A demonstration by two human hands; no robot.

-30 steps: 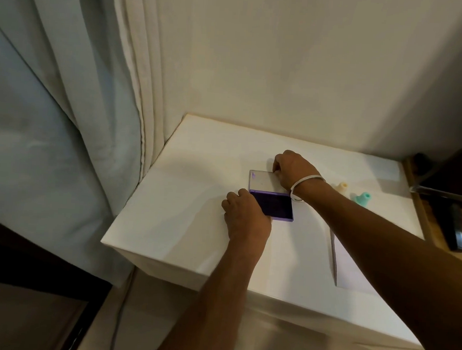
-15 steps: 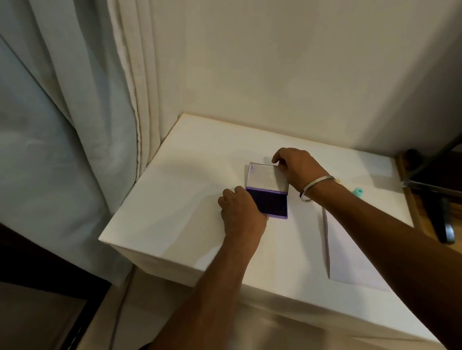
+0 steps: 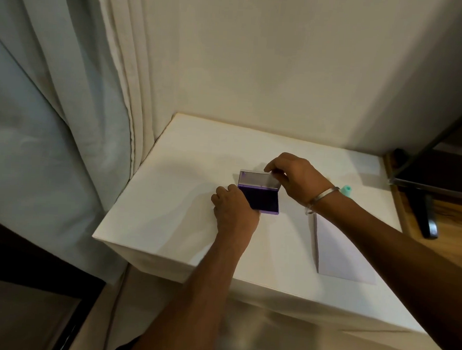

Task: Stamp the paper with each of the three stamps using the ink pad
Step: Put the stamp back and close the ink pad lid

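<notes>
Purple ink pad (image 3: 263,199) sits mid-frame on the white table (image 3: 168,203), clear lid (image 3: 258,179) tipped up at its far edge. My right hand (image 3: 300,176) pinches the lid's right corner, fingers clamped on it. My left hand (image 3: 234,210) presses the pad's left side, fingers curled against the case. Paper sheet (image 3: 338,251) lies lower right. Teal stamp (image 3: 345,190) peeks behind my right wrist.

We found no readable text, label, brand, number or sign anywhere in view. The ink pad (image 3: 261,198), its clear lid (image 3: 258,178), the paper (image 3: 338,251) and the worktop (image 3: 168,203) all showed plain, unmarked surfaces.
</notes>
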